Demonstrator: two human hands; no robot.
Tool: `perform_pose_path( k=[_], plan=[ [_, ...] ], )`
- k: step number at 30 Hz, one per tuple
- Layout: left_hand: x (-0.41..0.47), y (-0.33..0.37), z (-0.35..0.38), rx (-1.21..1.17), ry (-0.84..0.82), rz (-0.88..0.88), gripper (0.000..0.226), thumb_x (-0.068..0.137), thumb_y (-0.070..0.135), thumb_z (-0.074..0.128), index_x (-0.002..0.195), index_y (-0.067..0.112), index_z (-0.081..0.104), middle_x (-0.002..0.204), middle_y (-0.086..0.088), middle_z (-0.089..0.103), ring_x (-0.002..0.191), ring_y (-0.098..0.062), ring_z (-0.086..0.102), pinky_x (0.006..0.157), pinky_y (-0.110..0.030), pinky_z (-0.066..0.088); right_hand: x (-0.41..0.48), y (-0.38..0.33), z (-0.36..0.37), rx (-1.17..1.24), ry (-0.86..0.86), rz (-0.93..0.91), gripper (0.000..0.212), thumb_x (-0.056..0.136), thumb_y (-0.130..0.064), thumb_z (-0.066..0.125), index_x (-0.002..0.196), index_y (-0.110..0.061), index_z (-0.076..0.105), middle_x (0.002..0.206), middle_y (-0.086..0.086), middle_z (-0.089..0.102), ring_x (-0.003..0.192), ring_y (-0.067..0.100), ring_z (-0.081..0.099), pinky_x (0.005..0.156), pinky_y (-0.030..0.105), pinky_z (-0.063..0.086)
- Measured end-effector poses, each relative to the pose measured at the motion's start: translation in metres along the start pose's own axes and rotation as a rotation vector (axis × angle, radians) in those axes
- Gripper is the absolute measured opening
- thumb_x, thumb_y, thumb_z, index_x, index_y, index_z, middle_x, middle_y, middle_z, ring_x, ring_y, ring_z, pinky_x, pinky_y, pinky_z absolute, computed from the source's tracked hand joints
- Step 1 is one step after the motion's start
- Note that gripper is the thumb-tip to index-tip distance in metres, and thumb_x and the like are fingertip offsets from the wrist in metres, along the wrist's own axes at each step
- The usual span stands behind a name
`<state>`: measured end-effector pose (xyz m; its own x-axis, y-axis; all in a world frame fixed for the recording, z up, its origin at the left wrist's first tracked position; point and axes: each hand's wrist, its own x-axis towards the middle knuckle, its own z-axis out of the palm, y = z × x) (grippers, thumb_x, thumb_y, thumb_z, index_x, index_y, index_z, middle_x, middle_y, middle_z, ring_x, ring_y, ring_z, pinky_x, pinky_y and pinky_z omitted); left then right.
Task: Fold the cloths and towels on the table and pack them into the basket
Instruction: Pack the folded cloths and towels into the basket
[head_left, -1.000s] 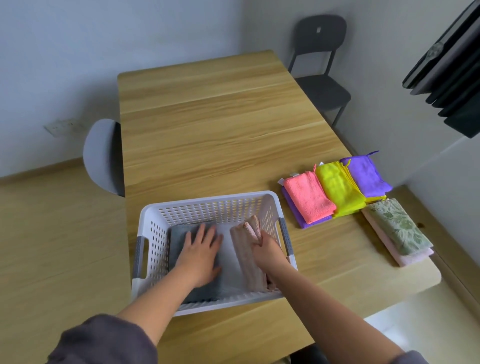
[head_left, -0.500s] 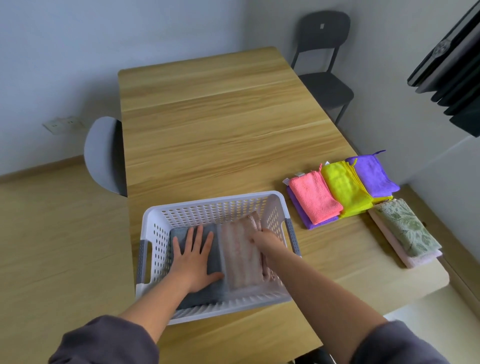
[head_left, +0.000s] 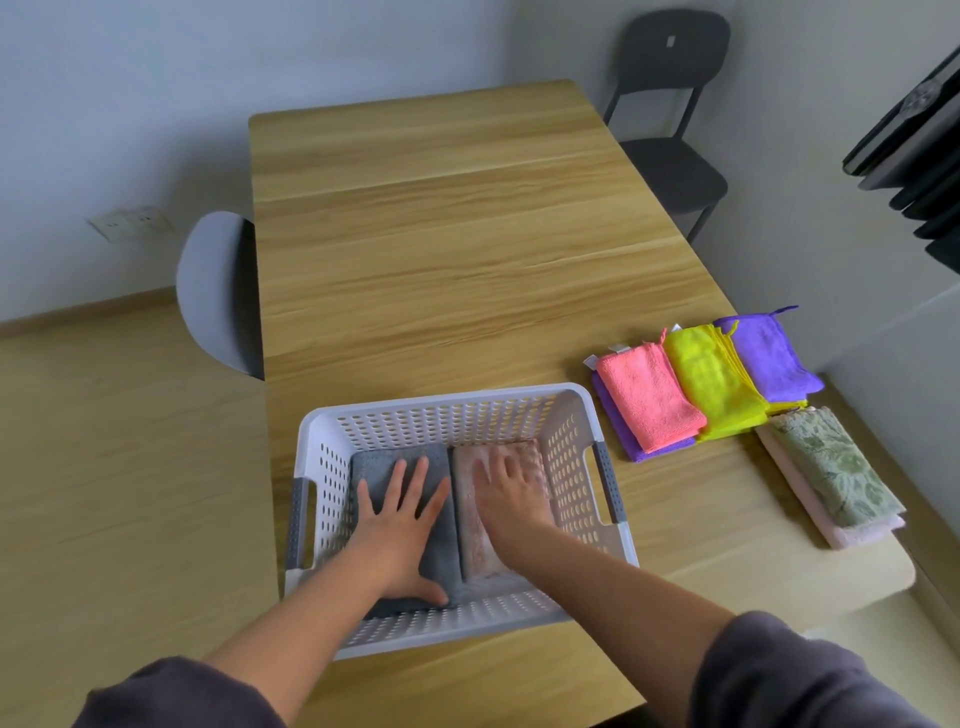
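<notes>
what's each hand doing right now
Left hand: open, flat on the folded grey towel.
Right hand: open, flat on the folded pale pink towel.

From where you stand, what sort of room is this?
Probably a plain room in a home, perhaps a dining corner. A long wooden table stands against a bare wall with a black chair and a grey chair drawn up, and a wall socket sits low on the wall.

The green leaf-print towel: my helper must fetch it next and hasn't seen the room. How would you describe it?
On the wooden table, right of the white basket, lie folded cloths. Nearest the table's right corner, the green leaf-print towel tops a pale pink towel; it alone is patterned.
</notes>
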<state>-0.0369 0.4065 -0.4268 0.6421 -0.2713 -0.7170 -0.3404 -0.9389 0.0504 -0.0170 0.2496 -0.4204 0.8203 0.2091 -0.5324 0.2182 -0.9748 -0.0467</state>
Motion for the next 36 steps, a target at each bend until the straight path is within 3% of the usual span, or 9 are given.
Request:
perform_pose_path(
  k=[5,10,17,21,24,26,27,31,36],
  plan=[
    [0.008,0.009,-0.001,-0.022,-0.007,-0.067,0.132,0.064,0.073,0.064,0.13,0.023,-0.039,0.134,-0.01,-0.05,0.132,-0.037,-0.038,0.105,-0.07,-0.005,0.015,0.016,0.022,0.039,-0.254,-0.04,0.105,0.086,-0.022,0.066,0.147,-0.025,-0.019,0.152,0.008,-0.033,0.134,0.048,-0.027,0.113,0.059,-0.002],
    [0.012,0.027,-0.002,-0.056,-0.007,-0.076,0.132,0.066,0.072,0.062,0.138,0.019,-0.035,0.138,-0.012,-0.048,0.131,-0.038,-0.039,0.103,-0.071,-0.006,0.012,0.043,0.023,0.013,-0.27,-0.065,0.111,0.081,-0.017,0.072,0.148,-0.022,-0.017,0.152,0.007,-0.033,0.133,0.053,-0.025,0.114,0.059,0.003],
    [0.021,0.03,-0.001,-0.07,-0.05,-0.102,0.134,0.065,0.074,0.062,0.139,0.018,-0.035,0.138,-0.014,-0.049,0.118,-0.034,-0.047,0.105,-0.07,-0.006,0.01,0.055,0.016,-0.215,-0.247,-0.144,0.108,0.085,-0.034,0.066,0.147,-0.018,-0.021,0.152,0.012,-0.03,0.135,0.053,-0.019,0.111,0.055,-0.011],
    [0.018,0.036,-0.014,-0.11,-0.081,-0.115,0.124,0.069,0.075,0.056,0.144,0.02,-0.027,0.144,-0.014,-0.042,0.13,-0.036,-0.039,0.105,-0.068,-0.006,0.002,0.054,0.004,-0.259,-0.241,-0.132,0.092,0.091,-0.024,0.057,0.15,-0.016,-0.013,0.153,0.019,-0.023,0.139,0.049,-0.015,0.113,0.052,-0.01],
    [0.007,0.042,-0.041,-0.189,0.091,-0.165,0.078,0.089,0.061,0.04,0.149,0.019,0.012,0.157,-0.016,0.006,0.144,-0.032,0.007,0.111,-0.055,0.016,-0.013,0.055,-0.015,-0.24,-0.033,-0.155,0.077,0.087,-0.017,0.059,0.148,0.001,0.016,0.152,0.033,0.006,0.142,0.045,0.007,0.117,0.051,0.004],
    [-0.002,0.047,-0.063,-0.191,0.305,-0.179,0.037,0.096,0.041,0.038,0.123,0.018,0.047,0.132,-0.009,0.053,0.122,-0.027,0.049,0.09,-0.038,0.041,-0.024,0.066,-0.027,-0.196,0.273,-0.204,0.07,0.055,-0.024,0.082,0.117,0.003,0.062,0.129,0.028,0.053,0.124,0.04,0.05,0.106,0.046,0.038],
    [-0.005,0.053,-0.077,-0.228,0.397,-0.176,0.024,0.096,0.033,0.038,0.108,0.019,0.053,0.114,-0.005,0.062,0.106,-0.026,0.058,0.076,-0.033,0.042,-0.029,0.075,-0.034,-0.173,0.397,-0.23,0.061,0.042,-0.023,0.084,0.099,-0.004,0.072,0.115,0.019,0.065,0.111,0.034,0.061,0.097,0.044,0.047],
    [-0.011,0.091,-0.131,-0.378,0.668,-0.107,0.013,0.092,0.024,0.044,0.087,0.02,0.056,0.081,0.001,0.065,0.075,-0.024,0.06,0.055,-0.032,0.04,-0.051,0.132,-0.067,0.036,0.743,-0.276,0.031,0.066,-0.014,0.058,0.095,-0.014,0.07,0.11,0.006,0.067,0.105,0.026,0.063,0.091,0.042,0.05],
    [0.017,0.186,-0.188,-0.496,0.832,0.115,0.012,0.09,0.024,0.048,0.085,0.02,0.057,0.08,-0.001,0.066,0.076,-0.028,0.061,0.065,-0.039,0.048,-0.067,0.249,-0.066,0.316,0.654,0.032,0.035,0.07,0.004,0.067,0.102,-0.009,0.071,0.11,0.01,0.068,0.098,0.033,0.065,0.084,0.041,0.052]
  ],
)
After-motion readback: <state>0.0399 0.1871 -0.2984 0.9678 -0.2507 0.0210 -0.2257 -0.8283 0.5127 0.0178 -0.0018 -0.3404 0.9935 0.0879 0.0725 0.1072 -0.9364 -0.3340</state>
